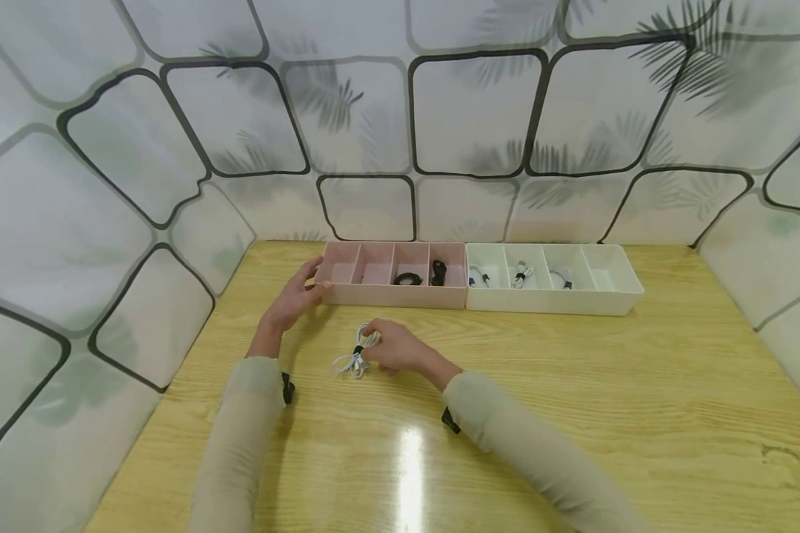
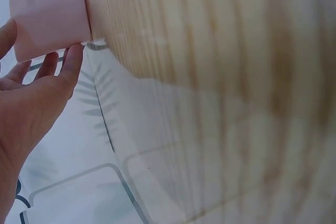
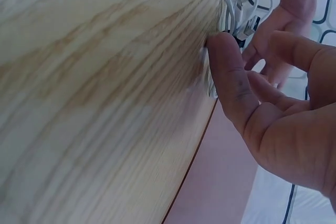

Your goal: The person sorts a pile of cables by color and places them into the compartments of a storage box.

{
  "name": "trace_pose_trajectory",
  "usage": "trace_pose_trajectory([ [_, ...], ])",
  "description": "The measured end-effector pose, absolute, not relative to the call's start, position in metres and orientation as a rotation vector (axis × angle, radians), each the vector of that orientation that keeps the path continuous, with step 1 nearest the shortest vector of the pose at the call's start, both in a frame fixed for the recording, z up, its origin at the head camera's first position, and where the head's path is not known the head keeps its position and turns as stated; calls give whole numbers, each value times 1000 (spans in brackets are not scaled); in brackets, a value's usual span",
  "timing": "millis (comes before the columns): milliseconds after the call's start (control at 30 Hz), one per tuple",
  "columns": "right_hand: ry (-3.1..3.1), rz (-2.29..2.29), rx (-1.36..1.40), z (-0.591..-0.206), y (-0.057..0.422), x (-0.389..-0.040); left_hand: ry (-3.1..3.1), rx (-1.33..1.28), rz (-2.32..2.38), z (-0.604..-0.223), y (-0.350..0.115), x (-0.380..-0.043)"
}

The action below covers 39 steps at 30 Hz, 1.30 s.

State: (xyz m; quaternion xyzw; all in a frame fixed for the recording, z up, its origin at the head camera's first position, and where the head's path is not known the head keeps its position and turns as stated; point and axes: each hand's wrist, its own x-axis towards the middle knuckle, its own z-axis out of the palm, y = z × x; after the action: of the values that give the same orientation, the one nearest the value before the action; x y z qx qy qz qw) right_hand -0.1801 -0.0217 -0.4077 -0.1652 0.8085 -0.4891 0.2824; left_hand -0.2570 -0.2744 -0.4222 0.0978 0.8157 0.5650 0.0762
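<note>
A white coiled charging cable (image 1: 356, 355), bound with a black tie, lies on the wooden table. My right hand (image 1: 396, 346) is at its right side, index finger and thumb spread apart at the coil's edge. In the right wrist view the thumb (image 3: 231, 74) covers part of the cable (image 3: 239, 17). My left hand (image 1: 298, 297) grips the left end of a pink divided box (image 1: 393, 296), its thumb on the front wall. The left wrist view shows the fingers (image 2: 71, 69) against the end of the pink box (image 2: 50, 17).
Right against the pink box stands a white divided box (image 1: 553, 300). The pink one holds a black coiled cable (image 1: 408, 278) and another black item (image 1: 438, 272). Light cables (image 1: 522, 275) lie in several white compartments. A patterned curtain (image 1: 473, 111) hangs behind the table (image 1: 573, 385).
</note>
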Motion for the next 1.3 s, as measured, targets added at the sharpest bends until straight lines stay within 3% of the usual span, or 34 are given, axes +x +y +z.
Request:
trace_pose_trajectory([
  [867,2386,-976,-759,-410,-50,-183,2467,301,1677,-419,-275,-252],
  [1300,2387,-1002,-617,-403,-50,-181,2452,298,1686,-421,-275,-255],
])
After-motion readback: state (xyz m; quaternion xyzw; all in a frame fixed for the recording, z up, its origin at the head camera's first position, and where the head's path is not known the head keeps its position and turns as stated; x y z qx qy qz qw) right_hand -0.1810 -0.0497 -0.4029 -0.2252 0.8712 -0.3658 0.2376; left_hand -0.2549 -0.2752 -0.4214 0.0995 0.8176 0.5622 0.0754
